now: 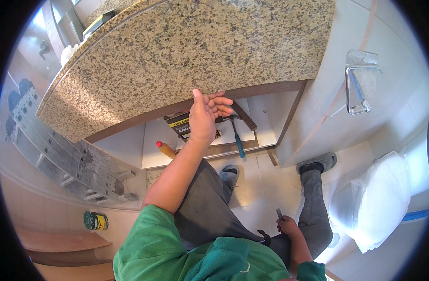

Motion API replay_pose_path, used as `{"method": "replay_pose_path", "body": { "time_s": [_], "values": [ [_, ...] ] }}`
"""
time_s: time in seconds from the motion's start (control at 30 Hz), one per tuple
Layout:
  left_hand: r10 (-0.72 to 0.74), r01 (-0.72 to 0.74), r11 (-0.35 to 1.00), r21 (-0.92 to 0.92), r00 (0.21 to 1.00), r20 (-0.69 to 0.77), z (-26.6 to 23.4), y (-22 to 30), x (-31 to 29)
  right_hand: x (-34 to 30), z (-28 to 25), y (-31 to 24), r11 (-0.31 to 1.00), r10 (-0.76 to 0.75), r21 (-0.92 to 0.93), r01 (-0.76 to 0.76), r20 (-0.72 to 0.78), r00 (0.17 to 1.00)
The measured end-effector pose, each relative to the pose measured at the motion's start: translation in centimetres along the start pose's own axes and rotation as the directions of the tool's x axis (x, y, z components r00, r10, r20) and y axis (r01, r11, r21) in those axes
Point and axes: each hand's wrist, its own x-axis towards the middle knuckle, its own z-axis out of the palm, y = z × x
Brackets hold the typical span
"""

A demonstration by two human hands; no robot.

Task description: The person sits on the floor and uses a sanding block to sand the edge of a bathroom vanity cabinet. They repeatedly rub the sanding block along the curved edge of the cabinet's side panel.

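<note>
My left hand (207, 112) is raised at the front edge of the speckled granite countertop (210, 47), thumb up and fingers loosely bent and apart, holding nothing. Low by my right thigh, my right hand (288, 226) is closed around a small tool with a short flat grey blade (279, 213); its handle is mostly hidden. Below the countertop is an open cabinet (151, 140). In it are a black and yellow container (180, 124), partly behind my left wrist, a hammer (239, 139) with a teal handle and a dark brown strip (245, 116). A red-tipped wooden handle (165, 149) shows beside my forearm.
An aluminium ladder (69, 154) leans at the left, with a green and yellow can (96, 220) on the floor near it. Curved brown panels (60, 241) lie at lower left. A bulky white plastic bag (376, 201) stands at right, below a metal wall holder (360, 84).
</note>
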Motion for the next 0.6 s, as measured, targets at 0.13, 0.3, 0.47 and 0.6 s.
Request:
{"method": "replay_pose_path", "body": {
  "time_s": [0.13, 0.3, 0.47, 0.6],
  "values": [
    [0.002, -0.002, 1.0, 0.004, 1.0, -0.003, -0.04, 0.09, -0.05, -0.39, 0.03, -0.61, 1.0, 0.006, 0.002, -0.006, 0.01, 1.0],
    [0.002, -0.002, 1.0, 0.002, 1.0, -0.003, -0.07, 0.02, 0.0, -0.32, -0.04, -0.52, 1.0, 0.007, 0.02, -0.007, 0.016, 1.0],
    [-0.002, 0.002, 1.0, 0.017, 1.0, -0.012, 0.17, 0.16, -0.11, 0.0, 0.02, -0.18, 1.0, 0.003, -0.008, -0.003, 0.002, 1.0],
    [0.004, -0.004, 1.0, 0.008, 1.0, -0.005, -0.04, 0.07, -0.02, -0.08, 0.02, -0.19, 1.0, -0.005, 0.012, 0.005, 0.003, 1.0]
  ]
}}
